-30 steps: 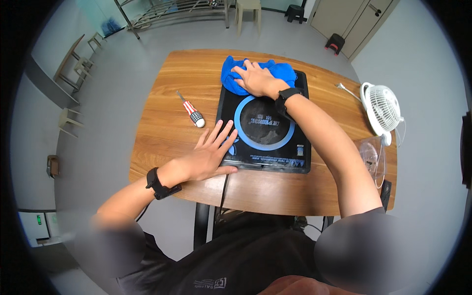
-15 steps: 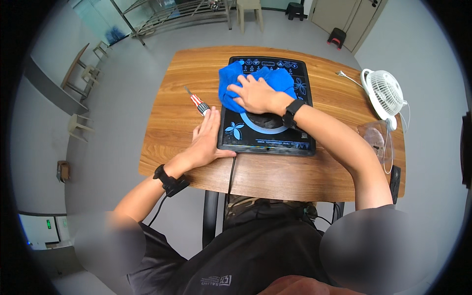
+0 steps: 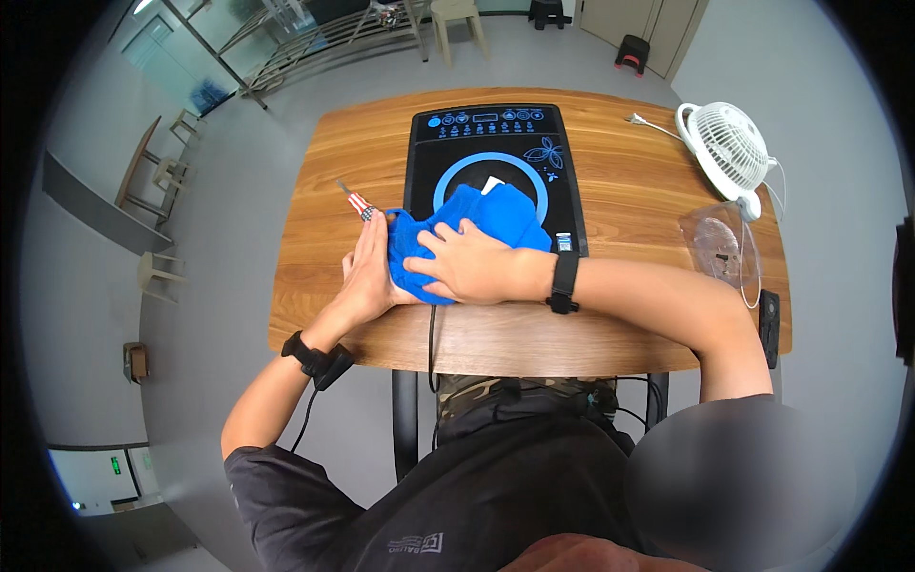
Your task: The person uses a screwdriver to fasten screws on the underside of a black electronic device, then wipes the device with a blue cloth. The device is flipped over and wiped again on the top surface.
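Observation:
A black induction cooktop (image 3: 448, 153) with blue markings and a blue ring lies flat on the wooden table (image 3: 562, 334). Over its lower left part is a bunched blue cloth (image 3: 510, 214), which hides the near left corner. My right hand (image 3: 481, 272) presses on this cloth with bent fingers and has hold of it. Along the cooktop's near left side rests my left hand (image 3: 365, 281), fingers stretched out and thumb partly hidden beneath the cloth. Just beyond its fingertips is a screwdriver (image 3: 360, 205) with a red, white and blue handle.
A white fan (image 3: 732, 141) stands at the table's right, its plug and cord beside it. Nearer me lie a clear plastic piece (image 3: 715, 238) and a black object (image 3: 769, 324) at the edge. A black cord (image 3: 432, 353) hangs over the front edge.
My right hand has dragged the blue cloth from the cooktop's upper part toward me, uncovering the panel and most of the ring. My left hand stays at the left side.

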{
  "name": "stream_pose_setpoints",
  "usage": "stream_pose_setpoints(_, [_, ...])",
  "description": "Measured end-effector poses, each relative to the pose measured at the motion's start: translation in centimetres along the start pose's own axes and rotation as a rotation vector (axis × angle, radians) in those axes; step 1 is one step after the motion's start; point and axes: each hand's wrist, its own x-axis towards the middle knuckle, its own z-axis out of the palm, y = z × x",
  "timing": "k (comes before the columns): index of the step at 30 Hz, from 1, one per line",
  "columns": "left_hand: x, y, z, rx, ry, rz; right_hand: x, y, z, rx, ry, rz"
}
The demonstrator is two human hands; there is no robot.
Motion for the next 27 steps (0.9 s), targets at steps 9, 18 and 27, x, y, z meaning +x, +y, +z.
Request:
stream_pose_setpoints(9, [0.2,3.9,-3.3,0.26,-0.099,0.175,-8.3,1.7,-4.2,0.08,-0.149,0.094])
stream_pose_setpoints(18, [1.7,3.7,-3.8,0.046,-0.18,0.259,-9.4,9.9,-5.2,0.023,-0.071,0.236])
stream_pose_setpoints(27, [2.2,3.0,-4.1,0.082,-0.202,0.302,-5.3,21.4,-4.2,0.017,0.007,0.475])
